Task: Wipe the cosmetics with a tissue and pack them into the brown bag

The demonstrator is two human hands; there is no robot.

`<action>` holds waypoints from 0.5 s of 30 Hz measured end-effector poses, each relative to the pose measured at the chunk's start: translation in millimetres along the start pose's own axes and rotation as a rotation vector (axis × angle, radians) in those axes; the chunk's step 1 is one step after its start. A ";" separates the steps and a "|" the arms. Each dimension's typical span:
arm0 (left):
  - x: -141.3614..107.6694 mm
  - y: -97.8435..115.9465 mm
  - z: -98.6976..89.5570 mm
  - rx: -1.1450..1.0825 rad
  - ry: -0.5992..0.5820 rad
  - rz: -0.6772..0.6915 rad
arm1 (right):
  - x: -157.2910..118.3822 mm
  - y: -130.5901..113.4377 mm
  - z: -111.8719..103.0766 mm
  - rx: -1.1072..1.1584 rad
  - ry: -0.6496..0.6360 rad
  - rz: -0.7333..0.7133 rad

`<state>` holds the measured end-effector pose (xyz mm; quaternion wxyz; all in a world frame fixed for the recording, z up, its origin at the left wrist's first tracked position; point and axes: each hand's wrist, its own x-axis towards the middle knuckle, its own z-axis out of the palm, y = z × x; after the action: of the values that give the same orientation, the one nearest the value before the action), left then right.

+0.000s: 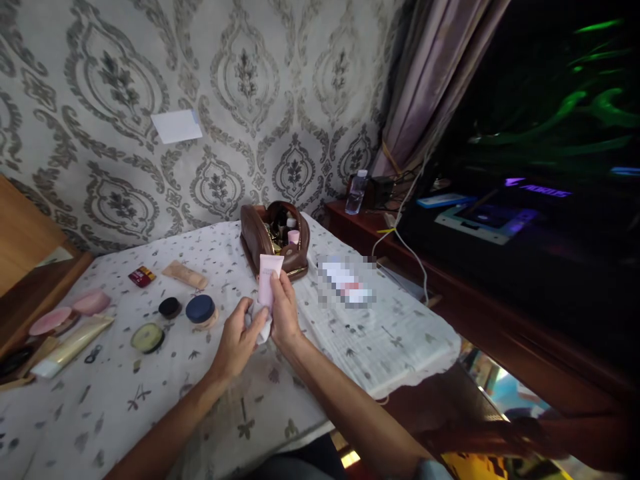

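Note:
In front of the brown cosmetic bag (250, 243), my right hand (284, 310) grips a pale pink squeeze tube (267, 279), crimped end up. My left hand (239, 333) is closed at the tube's lower end, pinching a white crumpled piece (263, 332) that looks like a tissue or wipe. The tube's cap end is hidden behind it. The bag stands unzipped, with a pink-capped item (293, 237) and other small items inside. Left of my hands lie a blue-lidded jar (201, 310), a small black lid (170, 307), a green round container (147, 338) and a beige tube (184, 274).
A leaf-print cloth (350, 353) covers the table. At the far left are a yellowish tube (75, 345), pink round cases (91, 302) and a dark red packet (141, 276). A blurred-out object (346, 281) lies right of the bag. A clear bottle (356, 192) stands by white cables (413, 250).

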<state>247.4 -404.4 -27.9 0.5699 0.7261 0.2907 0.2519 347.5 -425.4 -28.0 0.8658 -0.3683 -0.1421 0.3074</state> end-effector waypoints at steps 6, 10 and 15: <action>1.1 -0.6 -2.9 0.165 0.058 0.129 | -1.4 -2.2 0.3 -0.042 -0.032 0.022; 5.0 0.1 -8.3 0.225 0.174 0.263 | -6.7 4.7 1.1 -0.034 -0.043 0.051; 20.9 -1.1 -22.7 0.265 0.302 0.280 | -15.3 13.2 2.8 0.032 -0.126 0.180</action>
<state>246.2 -373.9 -23.2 0.3793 0.7818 0.2996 0.3938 328.7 -426.5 -36.0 0.8298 -0.3456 -0.1578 0.4087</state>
